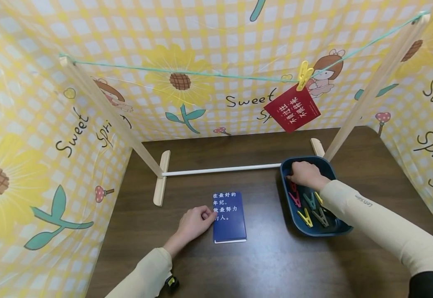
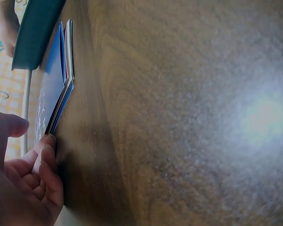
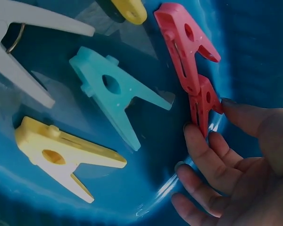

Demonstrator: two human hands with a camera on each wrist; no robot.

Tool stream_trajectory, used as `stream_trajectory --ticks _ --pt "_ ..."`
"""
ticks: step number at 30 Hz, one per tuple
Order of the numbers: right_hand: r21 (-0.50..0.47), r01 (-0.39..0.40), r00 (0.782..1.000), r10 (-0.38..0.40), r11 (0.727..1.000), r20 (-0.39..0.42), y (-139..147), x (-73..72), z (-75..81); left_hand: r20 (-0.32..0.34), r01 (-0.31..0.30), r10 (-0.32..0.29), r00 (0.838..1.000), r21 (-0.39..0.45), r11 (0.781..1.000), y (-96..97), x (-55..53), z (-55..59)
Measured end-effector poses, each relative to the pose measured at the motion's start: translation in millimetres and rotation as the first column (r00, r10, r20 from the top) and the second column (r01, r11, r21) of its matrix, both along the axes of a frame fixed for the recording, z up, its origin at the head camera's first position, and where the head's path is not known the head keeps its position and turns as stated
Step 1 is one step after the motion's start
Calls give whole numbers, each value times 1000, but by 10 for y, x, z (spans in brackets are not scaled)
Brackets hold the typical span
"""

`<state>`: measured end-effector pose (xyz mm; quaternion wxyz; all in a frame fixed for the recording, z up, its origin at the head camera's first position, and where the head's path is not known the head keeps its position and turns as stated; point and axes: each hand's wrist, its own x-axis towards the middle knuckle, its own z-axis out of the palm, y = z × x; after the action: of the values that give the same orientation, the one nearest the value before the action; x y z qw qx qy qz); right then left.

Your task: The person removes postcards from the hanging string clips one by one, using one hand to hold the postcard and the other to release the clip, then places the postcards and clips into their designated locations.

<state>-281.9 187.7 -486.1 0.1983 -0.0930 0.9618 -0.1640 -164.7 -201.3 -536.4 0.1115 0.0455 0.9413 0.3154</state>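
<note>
Inside the dark blue basket (image 1: 289,217), my right hand (image 1: 307,174) pinches a small red clothespin (image 3: 205,106) between thumb and index finger, by the basket wall. A larger pink clothespin (image 3: 181,47) lies against it. Turquoise (image 3: 111,87), yellow (image 3: 54,155) and grey (image 3: 28,47) clothespins are spread over the basket floor. My left hand (image 1: 196,222) rests on the table with loosely bent fingers, fingertips at the left edge of a stack of blue cards (image 1: 230,229) with white writing. In the left wrist view its thumb stands apart from the cards.
A green string (image 1: 201,73) runs between two wooden posts (image 1: 114,120). From it hangs a red card (image 1: 292,109), held by a yellow clothespin (image 1: 304,75). A white rod (image 1: 220,170) joins the post feet behind the cards. Yellow checked cloth surrounds the table.
</note>
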Motion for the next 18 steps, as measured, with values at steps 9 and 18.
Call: stream_trajectory --ticks 9,18 --pt "-26 6 1000 -6 1000 0 40 32 45 -13 -9 10 1000 34 999 -6 -18 13" --pt "-55 -4 1000 4 999 5 127 219 162 -46 17 -14 999 67 998 -22 -13 -9"
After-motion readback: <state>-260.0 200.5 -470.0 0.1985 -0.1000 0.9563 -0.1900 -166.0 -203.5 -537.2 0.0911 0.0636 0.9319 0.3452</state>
